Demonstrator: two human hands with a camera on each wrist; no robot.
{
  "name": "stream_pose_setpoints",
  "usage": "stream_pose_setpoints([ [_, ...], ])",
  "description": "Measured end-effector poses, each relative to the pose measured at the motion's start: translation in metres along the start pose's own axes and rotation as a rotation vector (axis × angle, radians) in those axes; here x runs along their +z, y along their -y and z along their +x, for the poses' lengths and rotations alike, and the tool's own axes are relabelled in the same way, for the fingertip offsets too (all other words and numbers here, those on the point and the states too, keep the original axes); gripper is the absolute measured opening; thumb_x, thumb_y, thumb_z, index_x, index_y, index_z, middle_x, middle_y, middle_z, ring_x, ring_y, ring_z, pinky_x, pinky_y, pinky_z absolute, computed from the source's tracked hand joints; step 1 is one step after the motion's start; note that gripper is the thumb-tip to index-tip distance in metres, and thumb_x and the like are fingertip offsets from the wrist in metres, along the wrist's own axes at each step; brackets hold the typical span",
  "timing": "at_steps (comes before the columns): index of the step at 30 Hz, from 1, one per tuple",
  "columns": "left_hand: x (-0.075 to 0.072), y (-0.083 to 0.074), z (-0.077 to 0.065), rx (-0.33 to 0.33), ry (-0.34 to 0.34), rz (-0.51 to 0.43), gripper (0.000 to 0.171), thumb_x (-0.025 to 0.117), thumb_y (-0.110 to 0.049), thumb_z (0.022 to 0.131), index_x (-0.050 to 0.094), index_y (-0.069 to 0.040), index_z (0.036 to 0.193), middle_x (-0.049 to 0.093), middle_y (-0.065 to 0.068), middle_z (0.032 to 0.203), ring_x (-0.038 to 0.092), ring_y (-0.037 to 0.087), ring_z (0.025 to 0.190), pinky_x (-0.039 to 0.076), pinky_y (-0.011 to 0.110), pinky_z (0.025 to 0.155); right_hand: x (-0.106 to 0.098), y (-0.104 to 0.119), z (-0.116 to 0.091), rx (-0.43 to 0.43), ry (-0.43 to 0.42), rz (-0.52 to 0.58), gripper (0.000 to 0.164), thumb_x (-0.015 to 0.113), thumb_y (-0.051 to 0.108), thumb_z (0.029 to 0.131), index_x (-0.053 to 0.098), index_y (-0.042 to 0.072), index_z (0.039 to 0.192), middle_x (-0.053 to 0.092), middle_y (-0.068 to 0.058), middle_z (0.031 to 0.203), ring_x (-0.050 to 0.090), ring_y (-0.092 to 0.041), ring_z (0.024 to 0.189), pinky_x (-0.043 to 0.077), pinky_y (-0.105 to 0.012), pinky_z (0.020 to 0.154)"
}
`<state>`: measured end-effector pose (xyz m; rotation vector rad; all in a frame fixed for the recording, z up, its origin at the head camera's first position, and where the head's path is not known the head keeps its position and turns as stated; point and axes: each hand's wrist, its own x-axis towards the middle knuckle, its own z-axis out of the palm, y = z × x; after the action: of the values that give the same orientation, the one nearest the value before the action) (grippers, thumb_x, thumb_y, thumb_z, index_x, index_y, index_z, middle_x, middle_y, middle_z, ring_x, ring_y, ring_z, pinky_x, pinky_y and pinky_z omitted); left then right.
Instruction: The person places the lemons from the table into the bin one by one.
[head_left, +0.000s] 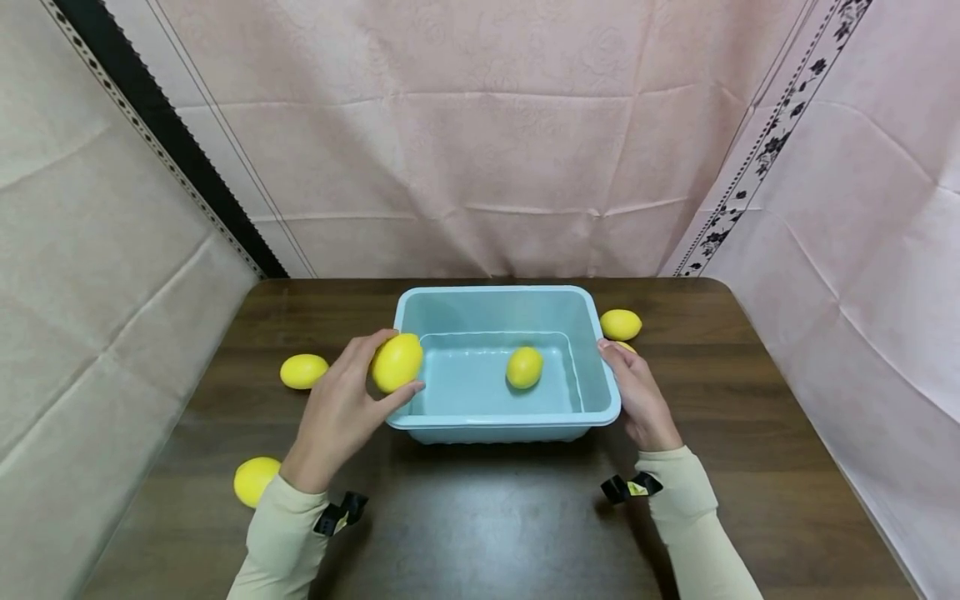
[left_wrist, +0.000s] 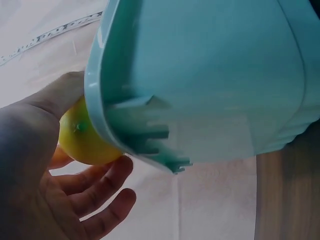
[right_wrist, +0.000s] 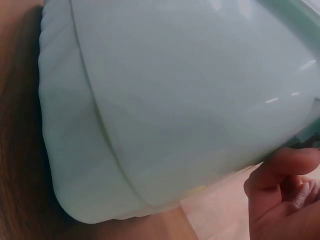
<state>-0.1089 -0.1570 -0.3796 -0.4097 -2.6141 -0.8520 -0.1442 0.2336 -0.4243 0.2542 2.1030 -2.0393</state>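
We pinch a lemon (head_left: 397, 363) in our left hand (head_left: 339, 417) at the tub's (head_left: 502, 422) left edge; our right hand (head_left: 640, 398) grips its right edge.

**No legible txt, any view**

Only labels seen: 2 small yellow ones, head view. 1st, the L label (head_left: 342, 522), is on the blk L wristband (head_left: 352, 503); dark mark on it, too small to read. 2nd, the R label (head_left: 637, 489), is on the blk R wristband (head_left: 614, 489); also w/ a dark mark, letters/nos. can't be made out. Blk print on the R cloth border (head_left: 772, 148) = floral pattern, not characters. L & R wrist views: nothing readable either, no brand or no. legible.
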Motion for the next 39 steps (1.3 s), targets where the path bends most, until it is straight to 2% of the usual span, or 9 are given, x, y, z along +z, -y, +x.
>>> stream_pose_setpoints([
  [10,0.009,-0.006,0.005,0.073,0.034,-0.037,0.073,0.094,-0.032,0.081,0.06,-0.008,0.142,0.066,0.012,0.126,0.058,0.03,0.106,0.051,0.05,0.09,0.0,0.0,0.0,-0.005,-0.003,0.007,0.064,0.047,0.052,0.11,0.049,0.001,0.148,0.06,0.002,0.1,0.063,-0.009,0.084,0.055,-0.023,0.072],
  [24,0.022,-0.011,0.009,0.125,0.063,-0.004,0.068,0.09,-0.036,0.085,0.063,-0.011,0.141,0.068,0.009,0.132,0.061,0.028,0.11,0.049,0.05,0.095,-0.001,-0.002,0.0,0.008,-0.002,0.008,0.064,0.046,0.052,0.111,0.048,0.001,0.15,0.059,0.002,0.102,0.063,-0.009,0.085,0.055,-0.023,0.072],
  [39,0.027,-0.011,0.014,0.115,0.075,0.015,0.069,0.093,-0.033,0.081,0.065,-0.01,0.14,0.071,0.011,0.131,0.066,0.032,0.115,0.044,0.049,0.094,0.0,-0.001,0.0,0.006,0.009,0.021,0.064,0.046,0.052,0.111,0.048,0.002,0.151,0.059,0.002,0.102,0.063,-0.009,0.085,0.056,-0.023,0.073],
])
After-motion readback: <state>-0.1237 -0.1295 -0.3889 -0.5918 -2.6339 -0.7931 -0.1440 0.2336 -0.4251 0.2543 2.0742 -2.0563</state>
